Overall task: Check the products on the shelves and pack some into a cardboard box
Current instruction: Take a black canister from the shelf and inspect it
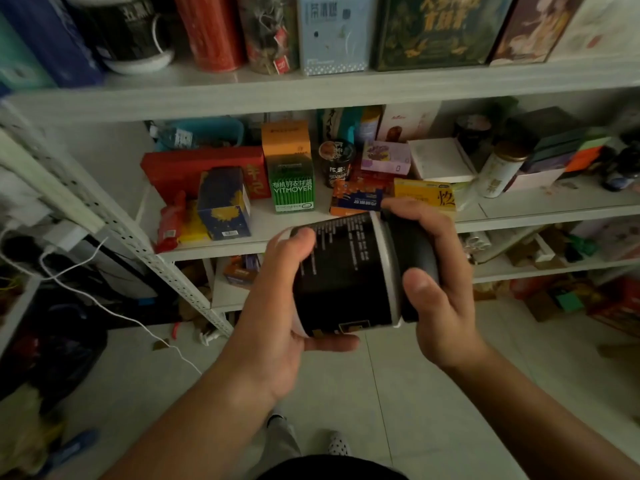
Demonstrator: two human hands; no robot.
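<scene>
Both hands are clamped on one black can [341,271], held on its side in the middle of the frame, in front of the middle shelf [519,220] and clear of it. The left hand [277,306] comes up from the lower left on a bare forearm. It wraps the can's printed body, thumb on top and fingers curled beneath, one fingertip showing under the lower edge. The right hand [440,292] comes up from the lower right and grips the dark lid [412,244] at the can's right end, thumb on the near side and fingers over the far side.

Behind the can, the middle shelf is crowded. A green box [292,183] stands in front of an orange box [285,136], with a blue box [225,202] and a long red box [187,164] to their left. A yellow box [424,194] lies just above the right hand, partly hidden by its fingers. A white tin [497,174] with a gold cap stands further right.

On the top shelf [311,95] a red tube [211,29], a pale blue box [330,32] and a dark green box [436,29] stand in a row. At left a white cable [104,299] trails down to the tiled floor [398,393].
</scene>
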